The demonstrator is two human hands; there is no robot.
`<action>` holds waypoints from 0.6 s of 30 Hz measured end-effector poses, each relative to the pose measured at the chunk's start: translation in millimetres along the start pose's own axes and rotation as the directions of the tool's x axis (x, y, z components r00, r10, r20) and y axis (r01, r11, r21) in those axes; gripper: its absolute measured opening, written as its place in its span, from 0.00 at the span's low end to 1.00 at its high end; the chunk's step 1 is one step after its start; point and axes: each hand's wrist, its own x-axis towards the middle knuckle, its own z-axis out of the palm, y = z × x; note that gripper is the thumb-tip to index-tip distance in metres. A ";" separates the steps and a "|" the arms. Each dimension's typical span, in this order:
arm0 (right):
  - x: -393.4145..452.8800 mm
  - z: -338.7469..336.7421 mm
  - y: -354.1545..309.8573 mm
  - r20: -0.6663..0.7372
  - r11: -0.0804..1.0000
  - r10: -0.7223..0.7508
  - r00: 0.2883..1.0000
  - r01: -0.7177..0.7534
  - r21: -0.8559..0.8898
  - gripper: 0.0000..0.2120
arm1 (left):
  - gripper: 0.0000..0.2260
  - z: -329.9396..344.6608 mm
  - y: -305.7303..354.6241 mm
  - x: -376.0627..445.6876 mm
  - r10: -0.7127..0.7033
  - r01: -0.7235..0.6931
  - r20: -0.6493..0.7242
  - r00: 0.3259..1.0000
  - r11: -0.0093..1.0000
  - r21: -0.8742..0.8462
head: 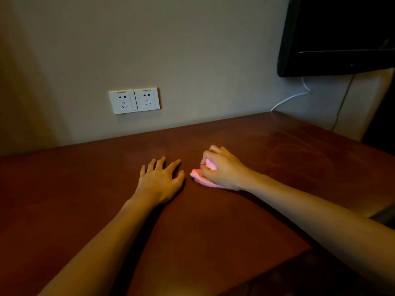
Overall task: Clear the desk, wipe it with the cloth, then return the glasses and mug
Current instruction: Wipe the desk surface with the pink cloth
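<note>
A dark reddish-brown wooden desk (85, 189) fills the lower part of the view. My right hand (222, 167) presses a bunched pink cloth (197, 175) onto the desk near its middle, fingers curled around it. Most of the cloth is hidden under that hand. My left hand (160, 178) lies flat on the desk just left of the cloth, palm down, fingers spread, holding nothing. Faint smear marks show on the desk surface (299, 150) to the right. No glasses or mug are in view.
The desk's far edge meets a beige wall with two white power sockets (134, 101). A dark wall-mounted screen (342, 35) hangs at the upper right, with a white cable (288, 99) below it. The desk's right edge drops off at the lower right.
</note>
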 end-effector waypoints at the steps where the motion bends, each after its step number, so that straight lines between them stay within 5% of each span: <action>1: -1.2 -1.8 4.8 0.003 1.000 -0.019 1.000 0.019 0.016 0.15 | 0.27 -0.2 0.3 0.5 0.002 -0.002 0.003 1.000 1.000 0.007; 9: 139.1 26.7 55.7 -0.219 0.995 0.098 0.971 -0.103 -0.012 0.16 | 0.28 0.7 -1.1 1.9 0.017 -0.017 0.008 1.000 1.000 -0.002; 18: 297.3 50.9 108.5 -0.251 0.965 0.175 0.952 -0.216 -0.147 0.28 | 0.28 -1.6 -0.2 5.9 0.010 -0.010 -0.032 0.999 1.000 -0.012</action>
